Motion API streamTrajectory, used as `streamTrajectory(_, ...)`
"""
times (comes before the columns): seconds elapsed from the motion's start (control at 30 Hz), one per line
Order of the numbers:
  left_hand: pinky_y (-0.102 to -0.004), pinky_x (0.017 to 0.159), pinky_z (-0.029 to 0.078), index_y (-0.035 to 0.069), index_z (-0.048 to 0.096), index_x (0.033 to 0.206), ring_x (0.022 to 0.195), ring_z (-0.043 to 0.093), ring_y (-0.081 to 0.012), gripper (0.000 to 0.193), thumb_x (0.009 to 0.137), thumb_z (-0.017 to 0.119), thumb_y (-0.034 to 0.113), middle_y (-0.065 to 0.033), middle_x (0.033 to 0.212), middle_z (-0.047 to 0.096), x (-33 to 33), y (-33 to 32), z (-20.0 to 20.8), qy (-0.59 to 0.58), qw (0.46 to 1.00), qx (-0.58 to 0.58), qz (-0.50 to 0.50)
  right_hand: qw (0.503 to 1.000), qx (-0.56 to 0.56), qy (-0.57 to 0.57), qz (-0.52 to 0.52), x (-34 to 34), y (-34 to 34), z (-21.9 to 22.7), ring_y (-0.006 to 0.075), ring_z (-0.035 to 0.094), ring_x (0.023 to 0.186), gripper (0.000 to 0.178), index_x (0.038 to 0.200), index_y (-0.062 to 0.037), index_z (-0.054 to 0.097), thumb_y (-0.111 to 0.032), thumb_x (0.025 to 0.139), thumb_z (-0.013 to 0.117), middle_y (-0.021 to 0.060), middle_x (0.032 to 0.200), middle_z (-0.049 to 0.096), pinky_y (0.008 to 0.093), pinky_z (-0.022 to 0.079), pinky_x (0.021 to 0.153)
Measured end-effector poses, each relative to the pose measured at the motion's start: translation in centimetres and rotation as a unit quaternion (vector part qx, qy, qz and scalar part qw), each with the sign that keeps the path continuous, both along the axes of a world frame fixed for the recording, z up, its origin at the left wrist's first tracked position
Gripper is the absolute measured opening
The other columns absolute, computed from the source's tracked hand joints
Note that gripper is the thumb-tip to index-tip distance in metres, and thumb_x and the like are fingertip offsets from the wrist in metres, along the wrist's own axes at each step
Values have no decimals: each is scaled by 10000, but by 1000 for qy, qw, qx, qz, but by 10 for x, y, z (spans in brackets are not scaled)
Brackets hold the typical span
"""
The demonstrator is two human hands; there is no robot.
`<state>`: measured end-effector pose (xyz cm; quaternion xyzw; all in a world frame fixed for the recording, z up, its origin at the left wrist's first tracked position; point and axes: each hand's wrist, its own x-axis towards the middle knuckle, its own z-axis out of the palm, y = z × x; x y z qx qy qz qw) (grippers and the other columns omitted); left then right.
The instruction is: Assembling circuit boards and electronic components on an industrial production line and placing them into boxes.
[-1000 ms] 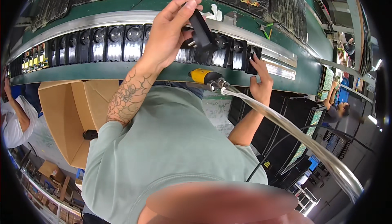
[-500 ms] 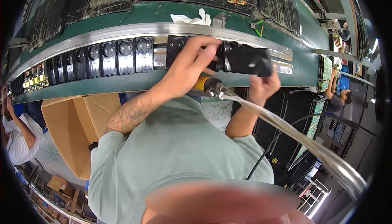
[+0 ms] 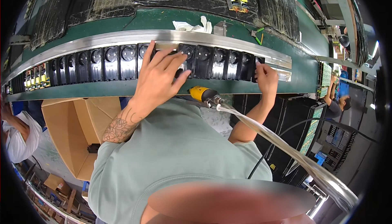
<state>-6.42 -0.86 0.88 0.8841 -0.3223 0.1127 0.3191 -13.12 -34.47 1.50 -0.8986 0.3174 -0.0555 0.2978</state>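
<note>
A long row of glossy black socket housings (image 3: 112,63), each with a round socket face at its far end, lies along a metal rail (image 3: 122,37). My left hand (image 3: 159,73) spreads its fingers over a break in that row. Its fingertips reach the edge of a black housing (image 3: 187,56) just to the right, and the palm covers part of the rail. At the right end of the row, my right hand (image 3: 267,78) has its fingers curled and closed on the last black housing (image 3: 259,62). The thumb side of that grip is partly hidden.
A yellow power screwdriver (image 3: 203,94) with a clear hose (image 3: 281,142) hangs before the bench edge. An open cardboard box (image 3: 65,130) stands at my left. White gloves (image 3: 194,26), green-handled cutters (image 3: 258,37) and circuit boards (image 3: 237,1) lie beyond the rail. Other people work at both sides.
The black housing that my right hand held tilted above the row now stands at its right end. My left hand has moved left and opened its fingers; the housings on the right sit closely side by side.
</note>
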Motion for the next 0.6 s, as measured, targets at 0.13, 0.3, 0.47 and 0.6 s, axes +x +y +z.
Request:
streamTrajectory(0.13,-391,969,478,70,707,1047,1003,634,-226,243,809,731,112,-51,1024,715,-16,33,-1,105,980,-151,-78,997,72,-22,-20,21,-13,32,113,568,614,273,1012,22,720,-218,884,717,48,725,663,227,453,565)
streamTrajectory(0.3,-358,1028,440,42,652,1242,1118,614,-239,337,928,660,161,-76,1182,684,-38,68,4,538,768,-51,-344,977,-46,-106,177,129,-3,43,148,633,721,464,1203,17,646,-280,861,750,110,899,708,252,492,660)
streamTrajectory(0.47,-334,1137,332,58,457,1457,1345,457,-257,503,1079,385,382,-94,1496,469,-65,16,-85,609,640,-65,-464,948,-186,63,251,244,-49,-45,329,675,959,818,1369,-72,545,-540,741,783,220,1196,654,408,531,847)
streamTrajectory(0.6,-318,1128,339,34,460,1447,1308,479,-235,526,1075,388,400,-70,1488,472,-62,-42,-137,650,566,-4,-506,926,-213,95,295,272,-16,-58,380,647,1046,766,1365,-110,560,-484,734,778,197,1249,638,438,518,901)
